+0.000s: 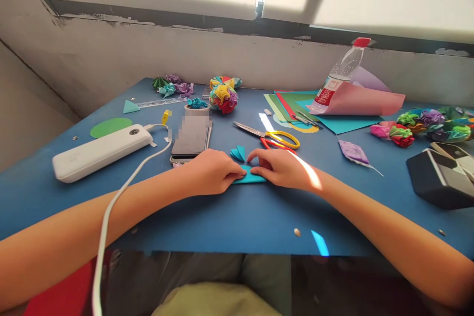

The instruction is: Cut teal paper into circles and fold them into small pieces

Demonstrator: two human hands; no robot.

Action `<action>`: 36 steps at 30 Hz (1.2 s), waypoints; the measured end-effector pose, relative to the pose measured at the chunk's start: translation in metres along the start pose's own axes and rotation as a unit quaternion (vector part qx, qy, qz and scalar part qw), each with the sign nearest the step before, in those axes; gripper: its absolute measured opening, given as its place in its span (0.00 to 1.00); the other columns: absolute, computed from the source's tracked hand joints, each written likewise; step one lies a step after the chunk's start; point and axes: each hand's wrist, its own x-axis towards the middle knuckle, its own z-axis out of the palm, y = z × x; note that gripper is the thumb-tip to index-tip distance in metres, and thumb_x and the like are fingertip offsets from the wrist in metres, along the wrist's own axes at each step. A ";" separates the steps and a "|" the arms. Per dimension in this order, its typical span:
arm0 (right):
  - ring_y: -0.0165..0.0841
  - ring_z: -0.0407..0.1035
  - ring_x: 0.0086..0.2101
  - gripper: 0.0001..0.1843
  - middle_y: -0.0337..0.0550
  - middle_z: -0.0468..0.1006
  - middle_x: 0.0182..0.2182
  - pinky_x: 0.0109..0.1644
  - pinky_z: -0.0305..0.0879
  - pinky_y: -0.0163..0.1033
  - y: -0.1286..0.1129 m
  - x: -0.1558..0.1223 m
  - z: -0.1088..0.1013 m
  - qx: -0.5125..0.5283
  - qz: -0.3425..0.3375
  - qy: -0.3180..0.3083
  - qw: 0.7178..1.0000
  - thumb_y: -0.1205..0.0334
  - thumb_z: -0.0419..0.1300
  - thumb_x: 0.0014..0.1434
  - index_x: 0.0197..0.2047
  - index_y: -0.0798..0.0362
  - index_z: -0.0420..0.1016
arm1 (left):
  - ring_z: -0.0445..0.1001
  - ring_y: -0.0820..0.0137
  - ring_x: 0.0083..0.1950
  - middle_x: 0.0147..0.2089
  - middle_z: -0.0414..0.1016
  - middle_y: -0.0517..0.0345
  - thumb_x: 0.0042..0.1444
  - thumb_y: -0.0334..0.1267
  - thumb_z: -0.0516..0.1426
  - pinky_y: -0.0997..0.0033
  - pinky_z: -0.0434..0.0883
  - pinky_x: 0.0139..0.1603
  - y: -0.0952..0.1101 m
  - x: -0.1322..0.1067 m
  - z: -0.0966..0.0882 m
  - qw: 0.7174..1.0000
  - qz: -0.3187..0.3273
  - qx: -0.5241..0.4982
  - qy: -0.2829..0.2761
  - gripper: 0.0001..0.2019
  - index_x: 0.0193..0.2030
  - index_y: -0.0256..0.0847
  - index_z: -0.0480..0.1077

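A small folded piece of turquoise paper (249, 177) lies on the blue table between my two hands. My left hand (213, 172) is closed, its thumb and forefinger pressed together on the paper's left part. From the other side, my right hand (277, 165) touches the paper with its thumb tip; its forefinger is bent and apart from the thumb, with a gap between them. Just beyond the fingers sits a folded turquoise paper piece (238, 153) with several layers. Scissors (274, 137) with yellow and red handles lie behind my right hand, blades pointing left.
A white power bank (101, 153) is at left, its cable (124, 185) crossing my left forearm. A phone (190, 133) lies behind my left hand. Paper flower balls (223, 96), a tilted bottle (340, 79), coloured sheets (348, 122) and a dark box (440, 177) stand around.
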 end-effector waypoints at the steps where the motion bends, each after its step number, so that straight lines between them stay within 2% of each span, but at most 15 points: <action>1: 0.28 0.63 0.26 0.10 0.38 0.71 0.25 0.30 0.53 0.33 0.000 -0.001 0.001 -0.025 -0.039 0.024 0.999 0.65 0.51 0.60 0.43 0.53 0.70 | 0.74 0.68 0.34 0.33 0.79 0.58 0.57 0.36 0.51 0.75 0.61 0.31 0.000 0.000 -0.003 1.000 -0.008 -0.009 -0.015 0.13 0.41 0.50 0.77; 5: 0.31 0.58 0.24 0.13 0.42 0.68 0.24 0.30 0.50 0.37 -0.007 -0.004 0.006 -0.123 -0.198 0.095 0.968 0.69 0.48 0.53 0.35 0.55 0.72 | 0.71 0.71 0.27 0.29 0.78 0.59 0.55 0.35 0.51 0.75 0.58 0.26 -0.001 0.000 -0.013 0.997 -0.027 -0.026 -0.068 0.16 0.45 0.52 0.76; 11: 0.33 0.54 0.24 0.16 0.41 0.64 0.24 0.29 0.52 0.39 -0.016 -0.006 0.011 -0.130 -0.272 0.092 0.949 0.69 0.47 0.51 0.40 0.56 0.73 | 0.63 0.70 0.21 0.20 0.70 0.60 0.50 0.29 0.49 0.72 0.52 0.22 -0.002 -0.002 -0.019 0.995 -0.019 0.003 -0.099 0.22 0.45 0.56 0.76; 14: 0.33 0.55 0.25 0.19 0.41 0.63 0.25 0.29 0.54 0.39 -0.017 -0.007 0.013 -0.116 -0.263 0.074 0.955 0.69 0.47 0.52 0.44 0.55 0.73 | 0.60 0.71 0.19 0.18 0.67 0.61 0.50 0.29 0.49 0.72 0.51 0.22 -0.001 -0.002 -0.022 0.993 -0.024 -0.012 -0.111 0.21 0.43 0.56 0.76; 17: 0.33 0.56 0.26 0.22 0.43 0.63 0.27 0.30 0.55 0.38 -0.021 -0.007 0.015 -0.097 -0.251 0.058 0.961 0.70 0.46 0.53 0.48 0.56 0.72 | 0.59 0.70 0.19 0.18 0.65 0.61 0.49 0.28 0.50 0.72 0.50 0.22 0.001 -0.002 -0.023 0.993 -0.034 -0.007 -0.111 0.17 0.35 0.53 0.76; 22: 0.35 0.57 0.30 0.24 0.48 0.68 0.34 0.35 0.58 0.40 -0.029 -0.003 0.017 -0.090 -0.232 0.020 0.968 0.69 0.48 0.54 0.54 0.55 0.70 | 0.60 0.70 0.20 0.19 0.66 0.60 0.49 0.29 0.49 0.72 0.50 0.22 0.000 -0.002 -0.019 0.994 -0.029 0.000 -0.103 0.12 0.22 0.45 0.70; 26: 0.36 0.58 0.32 0.24 0.51 0.70 0.39 0.39 0.58 0.43 -0.035 -0.003 0.014 -0.118 -0.224 -0.002 0.967 0.66 0.48 0.56 0.55 0.56 0.69 | 0.58 0.71 0.19 0.17 0.65 0.61 0.48 0.28 0.50 0.72 0.51 0.22 -0.001 -0.002 -0.017 0.994 -0.032 -0.008 -0.102 0.12 0.19 0.43 0.67; 30: 0.36 0.60 0.31 0.21 0.52 0.74 0.38 0.39 0.57 0.43 -0.040 -0.007 0.006 -0.120 -0.227 -0.014 0.966 0.68 0.49 0.54 0.49 0.58 0.72 | 0.58 0.72 0.19 0.18 0.68 0.60 0.49 0.29 0.49 0.72 0.52 0.22 0.000 -0.002 -0.020 0.994 -0.035 -0.011 -0.105 0.13 0.24 0.46 0.74; 33: 0.34 0.60 0.26 0.19 0.46 0.75 0.28 0.34 0.54 0.40 -0.040 -0.009 -0.002 -0.104 -0.197 -0.038 0.974 0.70 0.49 0.52 0.42 0.56 0.76 | 0.58 0.72 0.18 0.19 0.69 0.60 0.51 0.31 0.50 0.73 0.52 0.22 0.002 -0.003 -0.022 0.993 -0.040 -0.015 -0.105 0.15 0.33 0.49 0.78; 36: 0.32 0.60 0.23 0.17 0.44 0.73 0.20 0.29 0.49 0.38 -0.039 -0.010 -0.010 -0.104 -0.152 -0.074 0.980 0.70 0.49 0.52 0.37 0.54 0.79 | 0.59 0.71 0.19 0.18 0.68 0.61 0.55 0.38 0.51 0.74 0.53 0.22 0.004 -0.003 -0.024 0.993 -0.039 -0.018 -0.111 0.15 0.43 0.53 0.77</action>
